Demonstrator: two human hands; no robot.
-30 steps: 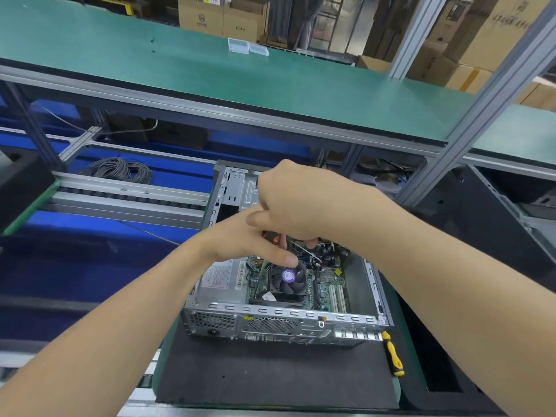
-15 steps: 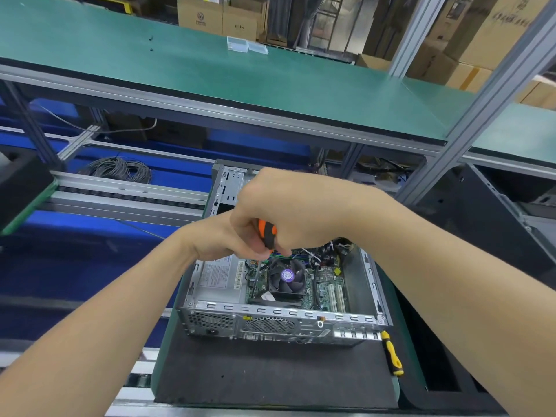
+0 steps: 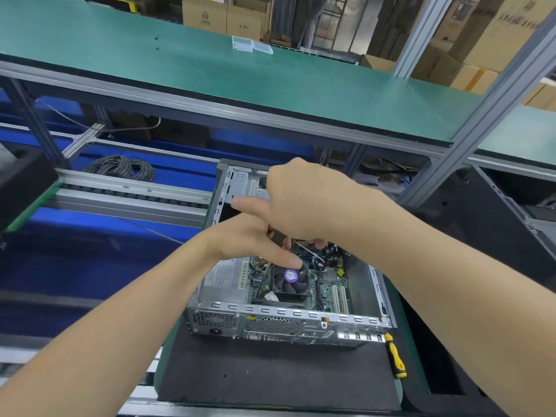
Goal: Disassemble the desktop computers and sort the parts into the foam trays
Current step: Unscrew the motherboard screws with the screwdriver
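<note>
The left arm comes in bare from the lower left corner and slants up to the right. It ends in the left hand, seen from the back. Its index finger lies straight, pointing down and to the right; the other fingers are hidden beneath the right hand. The right arm, also bare, enters from the right edge and runs up to the left. The right hand sits above the left hand and partly over it, touching it, knuckles up. Its thumb sticks out to the left. Its fingers curl downward round the dark handle of a screwdriver, which is mostly hidden.
</note>
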